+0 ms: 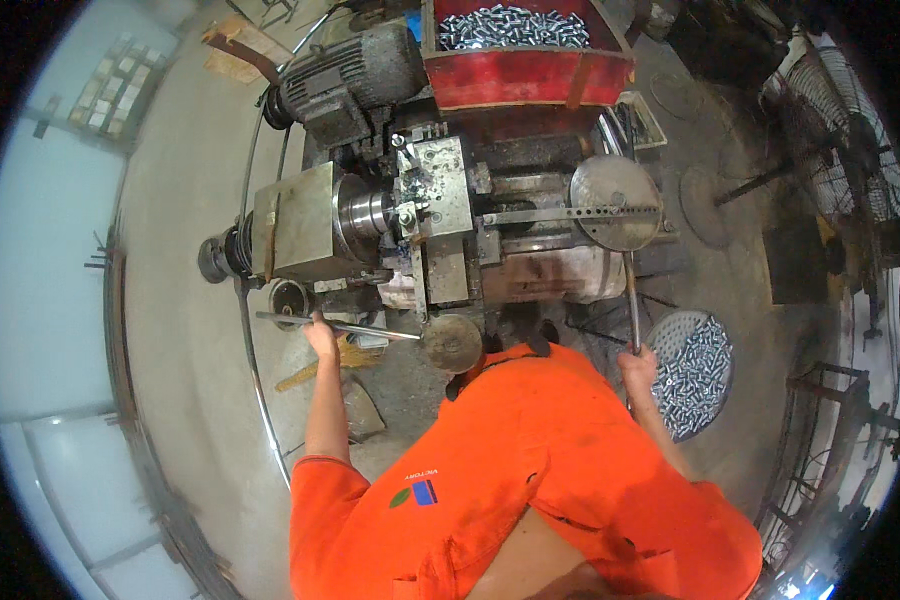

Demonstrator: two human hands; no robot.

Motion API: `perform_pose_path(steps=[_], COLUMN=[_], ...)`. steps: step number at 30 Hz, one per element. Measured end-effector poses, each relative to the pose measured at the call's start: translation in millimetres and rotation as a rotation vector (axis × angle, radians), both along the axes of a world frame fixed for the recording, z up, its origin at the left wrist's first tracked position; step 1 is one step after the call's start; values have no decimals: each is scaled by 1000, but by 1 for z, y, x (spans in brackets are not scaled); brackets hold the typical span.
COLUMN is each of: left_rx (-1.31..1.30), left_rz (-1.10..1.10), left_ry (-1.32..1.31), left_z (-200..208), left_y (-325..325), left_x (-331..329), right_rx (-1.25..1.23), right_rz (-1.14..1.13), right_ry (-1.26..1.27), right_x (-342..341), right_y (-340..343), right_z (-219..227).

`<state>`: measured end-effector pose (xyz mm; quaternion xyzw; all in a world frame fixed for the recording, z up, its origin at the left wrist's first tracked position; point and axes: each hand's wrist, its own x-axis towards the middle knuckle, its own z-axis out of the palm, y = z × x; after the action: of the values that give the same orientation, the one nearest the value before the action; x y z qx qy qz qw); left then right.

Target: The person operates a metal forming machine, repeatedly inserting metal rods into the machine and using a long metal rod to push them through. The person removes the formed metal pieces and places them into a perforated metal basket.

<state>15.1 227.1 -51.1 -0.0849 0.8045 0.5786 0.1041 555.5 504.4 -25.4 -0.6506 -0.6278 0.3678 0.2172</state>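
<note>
A small lathe-like machine stands in front of me, with a shiny round chuck at its left end. My left hand is closed around a long metal rod, left of a round grey disc; the rod's right end reaches the disc's edge. On the right, my right hand wraps round the lower end of a metal lever. That lever runs up to a large round metal plate, which a perforated flat bar crosses.
A red bin of small shiny metal parts sits behind the machine, beside a motor. Close to my right hand is a round basin of similar parts. A caged fan stands at right. A brush lies below my left hand.
</note>
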Motion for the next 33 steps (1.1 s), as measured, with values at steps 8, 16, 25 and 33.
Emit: perform_pose_path(steps=[8, 16, 25, 33], left_rx=[-267, -294, 62, -1052], left_rz=[-245, -203, -152, -881], left_ry=[-178, -168, -214, 271], left_z=[41, 17, 23, -62], left_y=[2, 2, -45, -59], left_x=[5, 7, 4, -18], right_rx=[42, 62, 737, -10], right_rz=[193, 341, 136, 382], right_ry=[-126, -1043, -772, -607], right_x=[45, 72, 17, 43], right_y=[40, 240, 209, 37], right_z=[-22, 25, -16, -62])
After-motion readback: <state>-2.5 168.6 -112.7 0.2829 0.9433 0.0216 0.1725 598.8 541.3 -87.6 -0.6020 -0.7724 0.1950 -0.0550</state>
